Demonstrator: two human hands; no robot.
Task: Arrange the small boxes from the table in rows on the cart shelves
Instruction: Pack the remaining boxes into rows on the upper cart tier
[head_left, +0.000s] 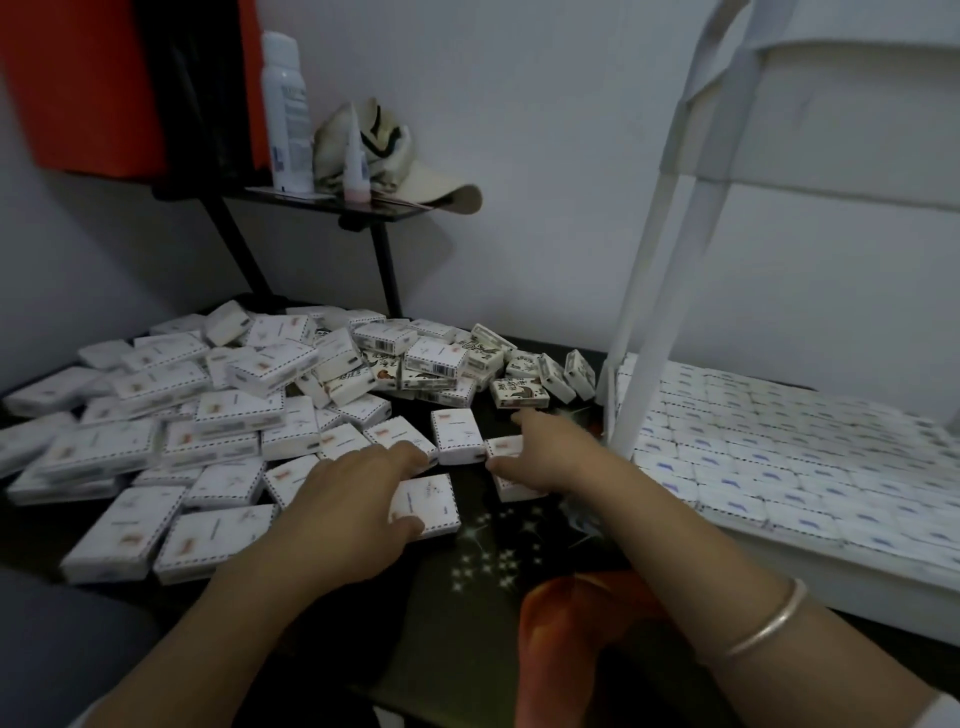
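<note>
While the left hand (353, 499) spans the near box (431, 501), thumb on its near edge and fingers (410, 452) spread to its far edge in a pinch, the right hand (550, 457) lies over a half-hidden box (511, 491) with its forefinger stretched forward and its thumb against the box's side, and whether that hand truly grips cannot be told; both boxes lie flat on the dark worktop (493, 551), just beside the loose pile (208, 415) and not yet on the cart shelf (831, 582), where packed rows (779, 457) already lie. The likely trouble is a weak hold, so that a box slips on the way across, or a sleeve or wrist brushing the heap and sending the tilted boxes sliding; the white cart post (639, 312) stands close to the right hand and could be knocked, and a careless set-down might shove the neat rows askew. As for writing, the lids show a dashed border and small marks, some sides carry a barcode (387, 343), and a few boxes bear dark brush-like characters (514, 395), all too blurred to read, as is the label on the spray can (285, 114)
</note>
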